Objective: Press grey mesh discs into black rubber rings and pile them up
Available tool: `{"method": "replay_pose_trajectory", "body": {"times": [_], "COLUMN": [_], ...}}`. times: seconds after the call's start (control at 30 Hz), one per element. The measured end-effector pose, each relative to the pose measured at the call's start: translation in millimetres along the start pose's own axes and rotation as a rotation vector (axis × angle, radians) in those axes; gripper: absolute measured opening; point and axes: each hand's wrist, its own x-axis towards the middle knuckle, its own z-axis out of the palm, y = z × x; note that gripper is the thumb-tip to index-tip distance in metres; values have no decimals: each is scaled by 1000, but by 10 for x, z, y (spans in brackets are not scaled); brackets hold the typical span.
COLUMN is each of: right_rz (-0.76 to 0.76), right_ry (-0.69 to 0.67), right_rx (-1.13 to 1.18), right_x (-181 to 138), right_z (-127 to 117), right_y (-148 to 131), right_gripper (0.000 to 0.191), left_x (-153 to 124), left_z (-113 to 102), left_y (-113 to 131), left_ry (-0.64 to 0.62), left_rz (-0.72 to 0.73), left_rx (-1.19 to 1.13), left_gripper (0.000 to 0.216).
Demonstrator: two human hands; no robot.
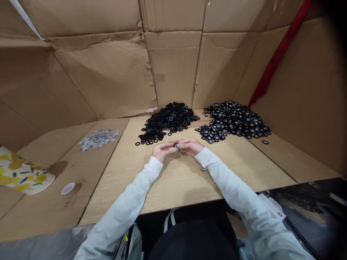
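While together over the wooden table (pixel 176 180), left hand (pixel 162 151) and right hand (pixel 191 146) half closed, pinching one small black ring (pixel 176 145) between them; beyond, two black heaps (pixel 168 121) and one grey heap (pixel 99 139).

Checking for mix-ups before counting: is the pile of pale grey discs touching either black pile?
No, the pale grey discs lie off to the left, apart from the black rings and the grey-centred black rings.
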Motion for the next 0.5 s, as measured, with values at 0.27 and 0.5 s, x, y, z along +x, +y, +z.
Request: {"method": "replay_pose_trajectory", "body": {"times": [0.27, 0.5], "right_rz": [-116, -185], "right_ry": [-25, 11], "right_rx": [-48, -142], "right_x": [-31, -12], "right_z": [78, 72], "right_y": [-27, -8], "right_gripper": [16, 19], "left_x": [-36, -115], "left_z": [-51, -62], "left_y": [-35, 81], "left_ry": [-84, 18], "left_rz": [385, 748], "left_rx": [277, 629], "left_gripper": [27, 38]}}
